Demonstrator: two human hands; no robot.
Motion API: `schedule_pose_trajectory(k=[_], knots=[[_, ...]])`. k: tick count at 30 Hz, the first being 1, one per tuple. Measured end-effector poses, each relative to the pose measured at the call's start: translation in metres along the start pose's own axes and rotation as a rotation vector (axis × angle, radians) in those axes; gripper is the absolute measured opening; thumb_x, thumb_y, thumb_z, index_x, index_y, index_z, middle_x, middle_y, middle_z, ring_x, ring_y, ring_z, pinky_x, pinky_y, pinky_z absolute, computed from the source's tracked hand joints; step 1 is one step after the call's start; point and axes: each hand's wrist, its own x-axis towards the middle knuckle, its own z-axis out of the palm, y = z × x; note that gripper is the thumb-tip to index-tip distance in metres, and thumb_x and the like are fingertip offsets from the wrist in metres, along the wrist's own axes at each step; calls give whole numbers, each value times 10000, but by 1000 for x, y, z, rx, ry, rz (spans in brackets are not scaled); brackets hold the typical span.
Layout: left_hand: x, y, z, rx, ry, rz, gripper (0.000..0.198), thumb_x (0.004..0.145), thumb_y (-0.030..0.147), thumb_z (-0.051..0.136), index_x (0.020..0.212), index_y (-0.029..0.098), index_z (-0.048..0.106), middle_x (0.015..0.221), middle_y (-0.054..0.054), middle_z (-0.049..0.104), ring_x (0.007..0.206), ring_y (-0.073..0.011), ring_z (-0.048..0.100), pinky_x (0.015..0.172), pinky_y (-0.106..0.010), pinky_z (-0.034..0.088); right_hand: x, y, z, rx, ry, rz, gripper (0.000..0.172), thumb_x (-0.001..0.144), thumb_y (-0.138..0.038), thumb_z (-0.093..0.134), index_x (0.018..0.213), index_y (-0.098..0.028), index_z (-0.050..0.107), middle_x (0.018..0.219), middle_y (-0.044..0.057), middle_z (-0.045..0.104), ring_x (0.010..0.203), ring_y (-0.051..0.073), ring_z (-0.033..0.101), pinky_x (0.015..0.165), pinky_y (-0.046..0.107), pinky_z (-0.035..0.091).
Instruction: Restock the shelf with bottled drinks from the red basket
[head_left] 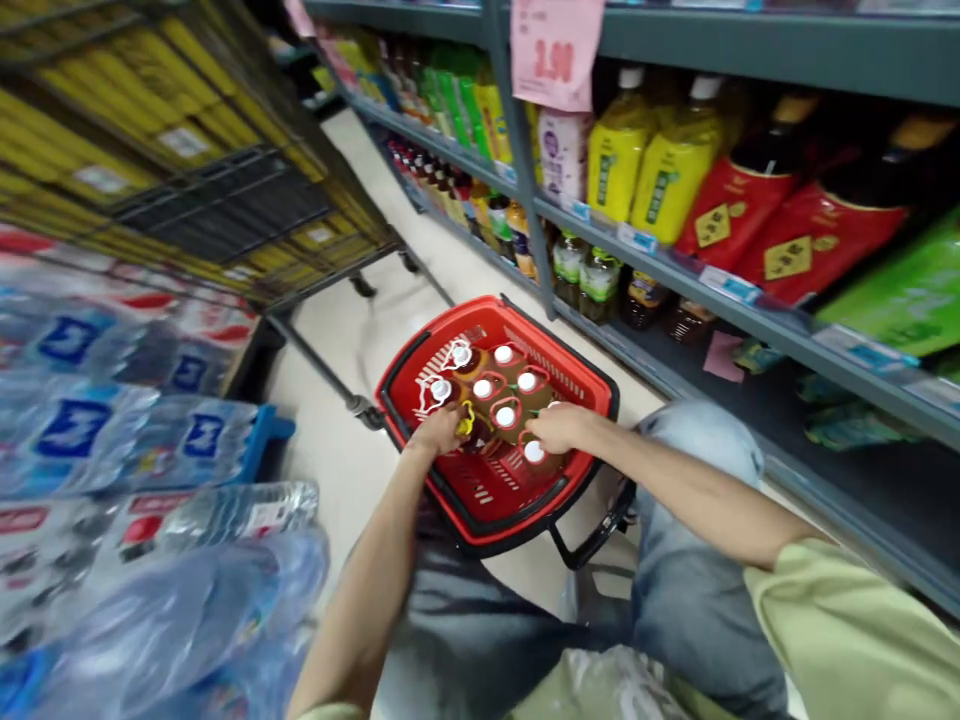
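Observation:
A red shopping basket (480, 490) with black edging sits on the floor between my knees. Several dark brown bottles with white caps (504, 415) and red neck rings stand upright inside it. Two more bottles, with clear-white caps (441, 391) and white handle loops, stand on its left side. My left hand (441, 430) reaches in over the left rim, its fingers closed at the neck of a bottle with a yellow handle ring (466, 418). My right hand (559, 428) comes over the right side, fingers curled around the top of a white-capped bottle, partly hiding it.
Shelves on the right hold yellow bottles (611, 160), red-labelled bottles (739, 200) and small green-labelled bottles (598, 283). A pink price sign (555, 50) hangs there. At left stand shrink-wrapped water packs (150, 430) and a wire cage trolley (300, 240) with yellow cartons. The basket's pull handle (600, 530) lies near my right knee.

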Motion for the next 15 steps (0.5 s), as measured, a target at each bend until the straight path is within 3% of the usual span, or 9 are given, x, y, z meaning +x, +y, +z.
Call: schedule_pose_trajectory(k=[6,10,15], knots=[[9,7,-2,31,19,-45,437,799,260,680,1222,155,655,1240,-167,698,1121,-291,701,966,-334,534,11,-6,4,24,-24,-20,335,890,-191,699,1219,-134,727,1302,200,718,1140,335,731,901,394,595],[4,9,-1,13,27,-75,391,793,227,646,1180,174,672,1123,-139,733,1116,-299,694,951,-335,534,15,-9,7,15,-19,-55,306,913,-171,649,1206,-117,720,1293,200,718,1130,337,731,887,398,596],[1,9,8,-29,58,-74,453,844,211,586,1282,98,616,1276,-182,651,1168,-271,652,1052,-312,478,26,-8,17,36,-14,-83,269,869,-182,693,1121,-99,739,1246,203,735,1098,360,736,884,434,602]])
